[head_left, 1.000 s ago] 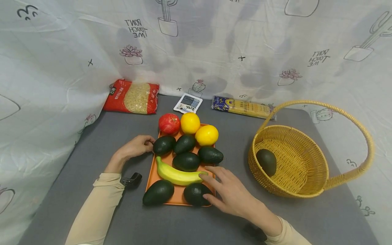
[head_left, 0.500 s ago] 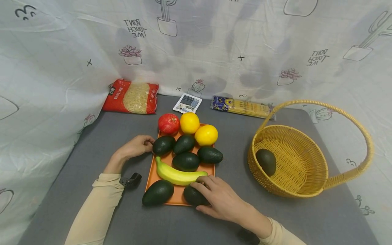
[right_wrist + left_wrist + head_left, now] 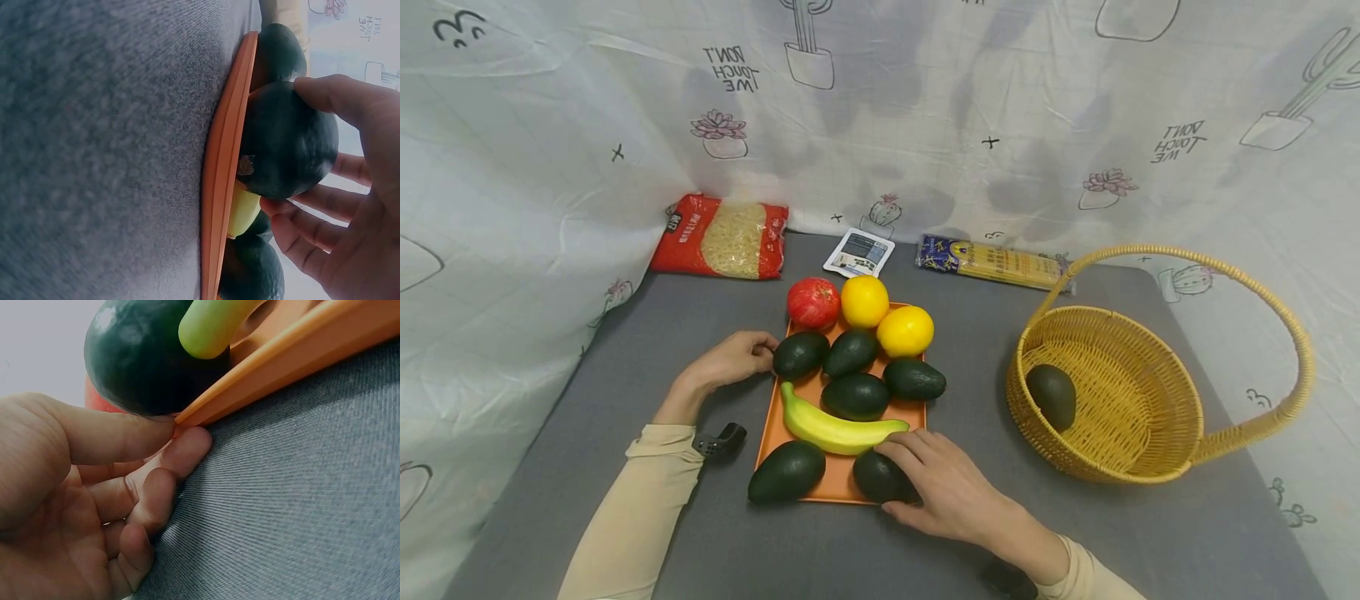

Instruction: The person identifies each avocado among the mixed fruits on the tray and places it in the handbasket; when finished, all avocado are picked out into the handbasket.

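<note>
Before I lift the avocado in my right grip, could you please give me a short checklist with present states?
1. Right grip holds avocado: ok, from two sides.
2. Left grip on tray: ok, pinches its edge.
3. Avocado clear of banana: cannot tell, possible contact is hidden.
4. Space in basket: ok, one other avocado lies at its left.
5. Avocado off the tray: cannot tell.

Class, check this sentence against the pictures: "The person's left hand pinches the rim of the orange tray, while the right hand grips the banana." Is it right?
Not entirely: the right hand grips a dark green avocado, not the banana; the right wrist view shows this. The left hand does pinch the rim of the orange tray.
</note>
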A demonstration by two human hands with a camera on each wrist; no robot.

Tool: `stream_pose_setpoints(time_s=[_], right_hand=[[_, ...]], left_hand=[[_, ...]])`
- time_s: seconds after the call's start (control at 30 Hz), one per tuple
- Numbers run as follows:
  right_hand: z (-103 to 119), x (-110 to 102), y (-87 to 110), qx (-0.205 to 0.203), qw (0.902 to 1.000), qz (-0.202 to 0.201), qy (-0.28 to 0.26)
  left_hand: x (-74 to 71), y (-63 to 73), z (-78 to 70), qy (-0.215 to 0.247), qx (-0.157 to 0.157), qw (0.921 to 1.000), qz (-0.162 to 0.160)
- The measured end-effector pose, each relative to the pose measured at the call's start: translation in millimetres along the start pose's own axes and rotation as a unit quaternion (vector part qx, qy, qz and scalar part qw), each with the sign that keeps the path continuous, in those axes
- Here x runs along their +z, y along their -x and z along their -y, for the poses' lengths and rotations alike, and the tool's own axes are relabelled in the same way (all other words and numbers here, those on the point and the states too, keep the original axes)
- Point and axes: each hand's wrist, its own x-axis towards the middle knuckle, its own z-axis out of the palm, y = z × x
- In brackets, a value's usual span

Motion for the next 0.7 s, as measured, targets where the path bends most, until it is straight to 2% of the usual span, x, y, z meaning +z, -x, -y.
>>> stream_pose_setpoints(time_s=[0.17,0.4,0.57,0.7], right_hand=[[-1,-4,0.6,0.012,0.9998,-0.01,-0.011],[-14,-22,3.9,0.04,0.997,-0.062,-0.022],[-32,-46,10.5,0.1,0.9892,-0.107,-0.009],[-50,-66,19.9,0.173,0.976,-0.132,0.007]], left_hand=[[0.1,-0.6,1.2,0.002,0.007,1.0,0.0],[0.9,0.8,0.7,0.011,0.009,0.9999,0.0],[0.1,0.6,0.5,0.011,0.013,0.9998,0.001],[-0.4,0.7,0.2,0.008,0.018,0.9998,0.0]])
